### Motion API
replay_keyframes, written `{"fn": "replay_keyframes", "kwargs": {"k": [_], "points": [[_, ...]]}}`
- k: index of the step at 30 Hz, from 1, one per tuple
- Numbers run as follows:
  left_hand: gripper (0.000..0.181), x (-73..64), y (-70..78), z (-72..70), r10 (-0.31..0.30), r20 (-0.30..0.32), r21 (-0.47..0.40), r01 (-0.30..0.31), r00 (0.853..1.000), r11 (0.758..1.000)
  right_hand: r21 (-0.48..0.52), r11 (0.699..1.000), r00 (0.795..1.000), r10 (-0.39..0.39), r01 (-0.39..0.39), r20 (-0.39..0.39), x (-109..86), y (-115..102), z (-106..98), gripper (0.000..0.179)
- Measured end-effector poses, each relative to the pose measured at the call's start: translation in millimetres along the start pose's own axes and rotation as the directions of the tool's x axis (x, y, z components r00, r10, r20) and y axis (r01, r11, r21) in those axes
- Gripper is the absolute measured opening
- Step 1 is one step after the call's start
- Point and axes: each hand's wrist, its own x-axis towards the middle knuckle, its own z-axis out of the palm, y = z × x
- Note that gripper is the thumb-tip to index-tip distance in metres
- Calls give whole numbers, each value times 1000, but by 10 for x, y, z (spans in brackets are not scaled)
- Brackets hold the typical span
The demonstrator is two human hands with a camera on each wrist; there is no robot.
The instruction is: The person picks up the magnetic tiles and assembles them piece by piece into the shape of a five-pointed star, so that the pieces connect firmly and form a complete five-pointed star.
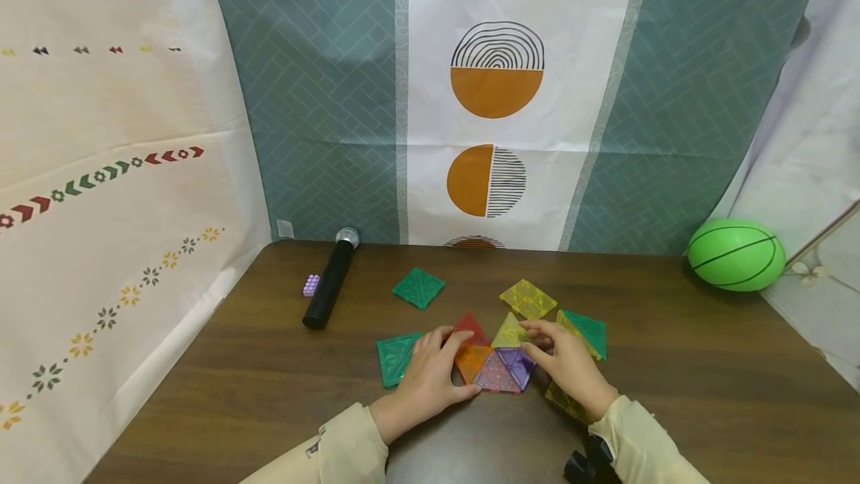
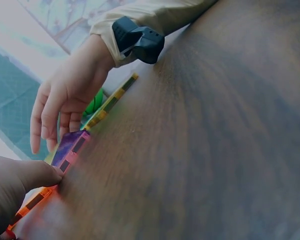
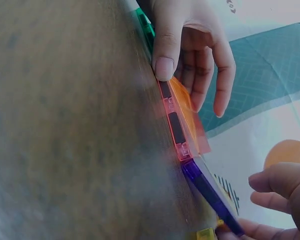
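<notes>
Translucent triangular magnetic tiles lie edge to edge in a part-ring: red (image 1: 472,328), orange (image 1: 472,358), pink (image 1: 497,374), purple (image 1: 517,366) and yellow (image 1: 510,332). My left hand (image 1: 433,376) spans their left side, its index finger reaching the red tile. Its thumb (image 3: 164,67) presses the end of the pink tile's edge in the right wrist view. On the other side, my right hand (image 1: 567,361) rests its fingertips at the yellow tile's right edge, thumb beside the purple tile. Dark magnets show inside the edges of the pink tile (image 3: 176,125) in the right wrist view.
Green tiles (image 1: 419,287) lie farther back and more (image 1: 395,359) beside my left hand. Yellow tiles (image 1: 528,299) and a green one (image 1: 587,332) are to the right. A microphone (image 1: 331,282) and purple brick (image 1: 311,285) stand back left; a green ball (image 1: 735,255) sits back right.
</notes>
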Motion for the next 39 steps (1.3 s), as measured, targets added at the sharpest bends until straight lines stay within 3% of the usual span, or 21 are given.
{"fn": "replay_keyframes", "kwargs": {"k": [7, 12, 15, 19, 22, 25, 29, 34, 37, 39], "points": [[74, 13, 12, -8, -11, 8, -59, 11, 1000, 998, 83, 995, 998, 55, -55, 7, 26, 46, -12, 36], [63, 29, 11, -13, -35, 13, -215, 37, 999, 976, 89, 993, 996, 83, -84, 18, 34, 80, -20, 33], [52, 50, 0, -32, -75, 9, -375, 73, 997, 924, 94, 993, 997, 72, -74, 17, 33, 91, -24, 32], [44, 91, -29, -75, -178, 21, -595, 155, 984, 788, 137, 988, 997, 71, -73, 20, 31, 89, -28, 32], [42, 112, -62, -92, -249, 49, -699, 211, 967, 683, 177, 982, 997, 73, -74, 10, 34, 75, -16, 31], [41, 116, -87, -88, -270, 64, -747, 225, 961, 626, 208, 976, 998, 67, -63, -10, 34, 55, 4, 30], [40, 114, -95, -84, -274, 79, -776, 232, 958, 586, 225, 973, 998, 61, -51, -35, 33, 38, 23, 29], [42, 122, -95, -86, -309, 118, -799, 275, 944, 535, 222, 973, 995, 81, -67, -55, 33, 20, 27, 29], [42, 127, -95, -85, -318, 134, -808, 289, 939, 513, 218, 972, 994, 99, -86, -51, 31, 20, 26, 29], [41, 127, -91, -85, -314, 134, -809, 287, 940, 513, 219, 971, 993, 109, -97, -44, 26, 23, 25, 29]]}}
